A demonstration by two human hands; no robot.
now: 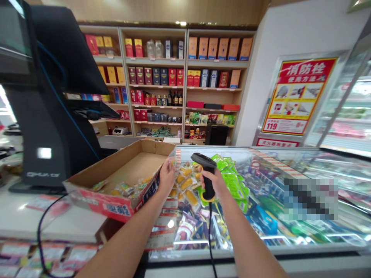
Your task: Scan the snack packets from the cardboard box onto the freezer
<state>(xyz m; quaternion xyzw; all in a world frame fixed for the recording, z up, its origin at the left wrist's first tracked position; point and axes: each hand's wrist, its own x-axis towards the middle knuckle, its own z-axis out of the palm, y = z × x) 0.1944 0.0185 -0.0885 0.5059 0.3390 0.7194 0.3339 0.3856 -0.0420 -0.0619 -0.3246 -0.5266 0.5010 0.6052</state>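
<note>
The right hand (213,181) is wrapped closed around a black corded barcode scanner (206,173), above clear packets of yellow snacks (185,189) on a glass-topped display freezer (261,249). The raised left hand (166,177) is beside those packets, its fingers curled; whether it pinches anything cannot be told. A red-printed cardboard tray (101,204) sits on a white counter (55,220), beside a black checkout terminal (49,116). Beyond stand wooden shelves (185,87) of boxed liquor and a red fire-hydrant poster (298,96).
</note>
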